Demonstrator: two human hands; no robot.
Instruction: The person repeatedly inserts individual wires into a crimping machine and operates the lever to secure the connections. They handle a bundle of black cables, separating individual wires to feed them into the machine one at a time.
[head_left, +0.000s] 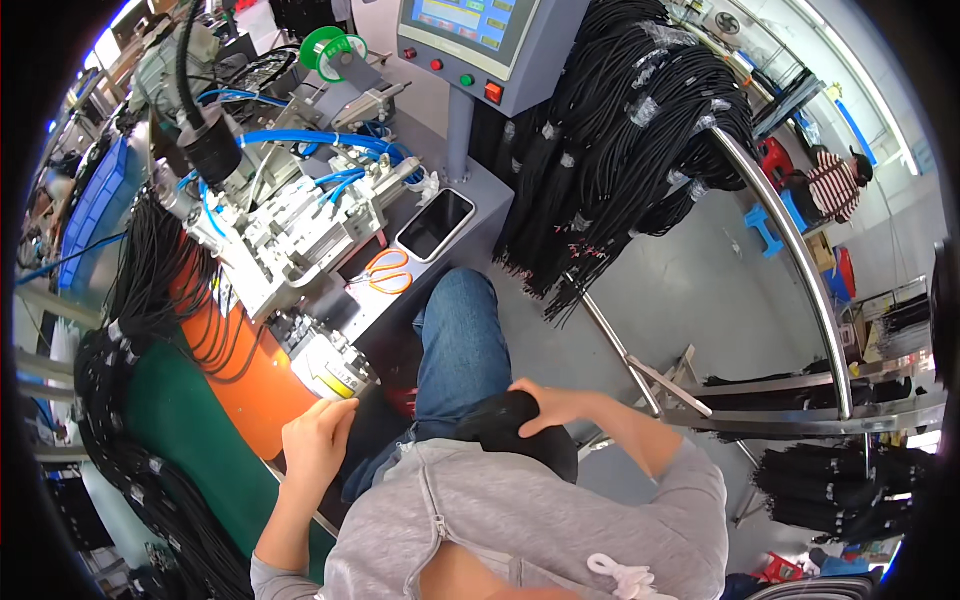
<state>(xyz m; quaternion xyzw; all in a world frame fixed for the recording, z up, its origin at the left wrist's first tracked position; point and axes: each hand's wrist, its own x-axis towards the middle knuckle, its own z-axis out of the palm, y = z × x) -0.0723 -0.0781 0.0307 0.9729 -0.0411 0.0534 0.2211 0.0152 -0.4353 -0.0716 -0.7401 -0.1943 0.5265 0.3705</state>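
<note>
My left hand (318, 437) is closed, fingers curled together at the near edge of a round white fixture (335, 368) with metal parts on its rim. Whatever its fingertips may pinch is too small to make out. Down on my lap, my right hand (545, 405) curls round the edge of a soft-looking black item (505, 425) lying over my thigh; its exact kind does not show. Beyond the fixture stands a machine (300, 235) with metal slides and blue air hoses. Orange-handled scissors (388, 272) and a phone (437, 225) with a dark screen lie beside it.
Black cables (165, 280) hang over an orange mat (235, 385) and a green surface (180, 430) on the left. A control panel (470, 45) stands ahead. More cable bundles (640, 130) hang from a metal rack (800, 260) at right. Another person (835, 185) sits far off.
</note>
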